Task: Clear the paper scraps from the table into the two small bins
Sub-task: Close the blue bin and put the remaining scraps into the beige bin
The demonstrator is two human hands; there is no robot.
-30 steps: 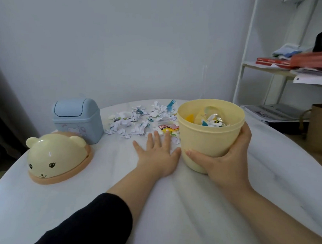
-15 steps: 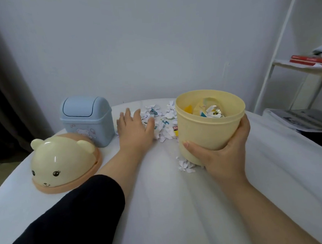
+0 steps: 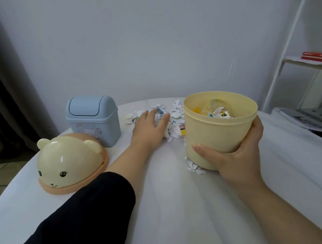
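Observation:
A pile of torn paper scraps (image 3: 174, 114) lies at the far side of the white table (image 3: 169, 204). My left hand (image 3: 150, 127) lies over the pile's left part, fingers spread and lightly bent. An open yellow bin (image 3: 218, 136) stands to the right of the pile with scraps and coloured bits inside. My right hand (image 3: 237, 155) grips its near right wall. A few more scraps (image 3: 194, 168) lie at the bin's near foot. A blue bin (image 3: 92, 121) with a swing lid stands at the far left.
The yellow bin's bear-faced lid (image 3: 69, 162) sits on the table at the left, in front of the blue bin. A white shelf (image 3: 305, 60) with red books stands at the right by the wall, papers (image 3: 304, 119) below it. The table's edge curves close behind the pile.
My left hand went from flat in front of the pile to its far left side and now rests over it. The yellow bin shifted, leaving a few scraps showing at its foot.

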